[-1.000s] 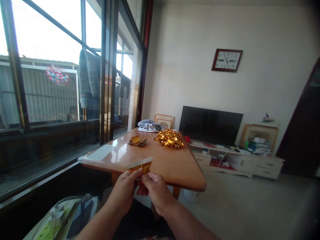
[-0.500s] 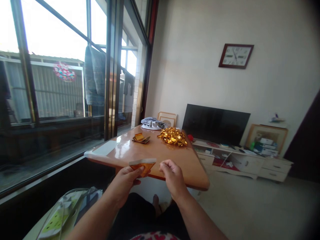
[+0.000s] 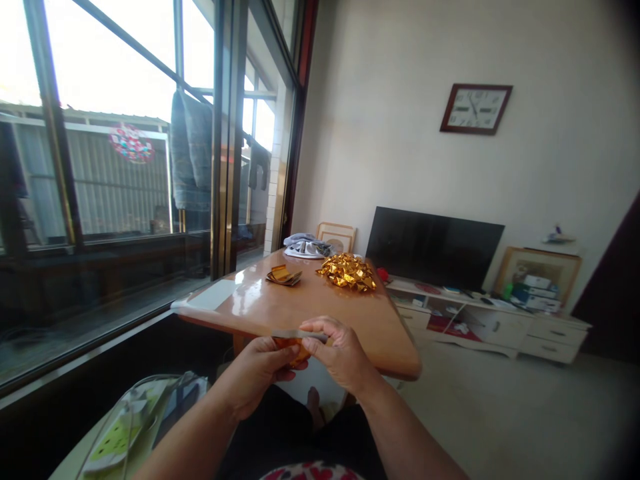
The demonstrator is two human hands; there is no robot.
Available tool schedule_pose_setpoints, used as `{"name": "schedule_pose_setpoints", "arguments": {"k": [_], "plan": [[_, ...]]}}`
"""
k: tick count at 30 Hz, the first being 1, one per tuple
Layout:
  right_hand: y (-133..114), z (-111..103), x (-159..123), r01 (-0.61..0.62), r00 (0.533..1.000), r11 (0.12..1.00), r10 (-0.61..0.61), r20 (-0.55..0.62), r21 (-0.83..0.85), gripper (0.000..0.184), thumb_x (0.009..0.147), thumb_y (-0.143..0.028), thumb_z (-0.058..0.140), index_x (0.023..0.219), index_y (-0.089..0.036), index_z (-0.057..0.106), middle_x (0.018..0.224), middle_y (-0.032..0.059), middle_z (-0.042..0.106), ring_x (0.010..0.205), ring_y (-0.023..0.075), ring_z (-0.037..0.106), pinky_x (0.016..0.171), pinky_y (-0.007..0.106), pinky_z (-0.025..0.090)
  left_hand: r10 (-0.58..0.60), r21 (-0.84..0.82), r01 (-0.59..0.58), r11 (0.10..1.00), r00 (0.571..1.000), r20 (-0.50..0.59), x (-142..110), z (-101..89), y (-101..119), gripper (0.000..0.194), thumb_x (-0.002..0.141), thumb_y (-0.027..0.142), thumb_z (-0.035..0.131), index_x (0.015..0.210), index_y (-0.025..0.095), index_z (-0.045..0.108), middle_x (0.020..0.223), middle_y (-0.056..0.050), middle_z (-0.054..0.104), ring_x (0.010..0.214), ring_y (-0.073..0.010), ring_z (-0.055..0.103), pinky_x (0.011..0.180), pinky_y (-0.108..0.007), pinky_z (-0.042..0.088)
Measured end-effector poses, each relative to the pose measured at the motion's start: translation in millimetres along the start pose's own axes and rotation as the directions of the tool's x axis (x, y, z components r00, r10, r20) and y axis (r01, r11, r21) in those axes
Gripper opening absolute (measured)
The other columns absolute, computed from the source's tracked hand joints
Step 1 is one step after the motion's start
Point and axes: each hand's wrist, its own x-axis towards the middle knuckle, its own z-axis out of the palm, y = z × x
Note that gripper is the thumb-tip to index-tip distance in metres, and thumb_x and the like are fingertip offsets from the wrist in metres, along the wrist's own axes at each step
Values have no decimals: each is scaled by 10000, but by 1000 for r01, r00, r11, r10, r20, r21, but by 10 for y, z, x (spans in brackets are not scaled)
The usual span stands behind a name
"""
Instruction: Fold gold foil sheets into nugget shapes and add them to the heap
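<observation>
Between my two hands is a gold foil paper (image 3: 291, 337), folded, with a pale grey edge on top. My left hand (image 3: 263, 373) pinches its left part from below, thumb on the gold face. My right hand (image 3: 340, 350) has thumb and fingers closed on its right end. The paper is held just in front of the near edge of the wooden table (image 3: 320, 310). Farther back on the table lies a heap of shiny folded gold foil pieces (image 3: 349, 272). Left of the heap sits a small stack of gold paper sheets (image 3: 283, 275).
Folded cloth (image 3: 306, 245) lies at the table's far end. A white sheet (image 3: 213, 295) is at its left edge. Beyond stand a television (image 3: 434, 248) and a white cabinet (image 3: 530, 337). At lower left is a pale surface holding a green item (image 3: 113, 440). Tall windows line the left.
My right hand has moved left and closed on the right end of the gold foil paper. The paper, still in my left hand, has shifted slightly right and tilted flatter.
</observation>
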Motion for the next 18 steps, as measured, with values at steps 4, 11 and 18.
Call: {"name": "schedule_pose_setpoints", "arguments": {"k": [4,11,18], "plan": [[50,18,-29,33,999,998,-32,-19,59,147,869,-265,700,982,-236,789,1108,66,737,1074,215,662,998,359,489,-30,-77,32,997,999,16,2,22,14,317,766,325,840,1019,140,792,1001,-123,774,852,-181,712,735,-232,517],[152,66,-70,114,992,993,-113,-53,27,154,910,-270,663,993,-263,792,1107,73,733,1067,214,658,985,372,501,-64,-191,74,979,996,56,29,19,9,275,781,266,835,1013,128,784,1033,-149,774,845,-189,739,753,-237,571],[162,75,-98,200,978,980,-200,-57,4,187,940,-241,623,1034,-281,780,1095,68,733,1077,213,653,978,368,509,-60,-218,70,973,997,54,36,-8,3,250,812,269,804,1005,113,780,1029,-158,772,844,-197,744,725,-235,593]]}}
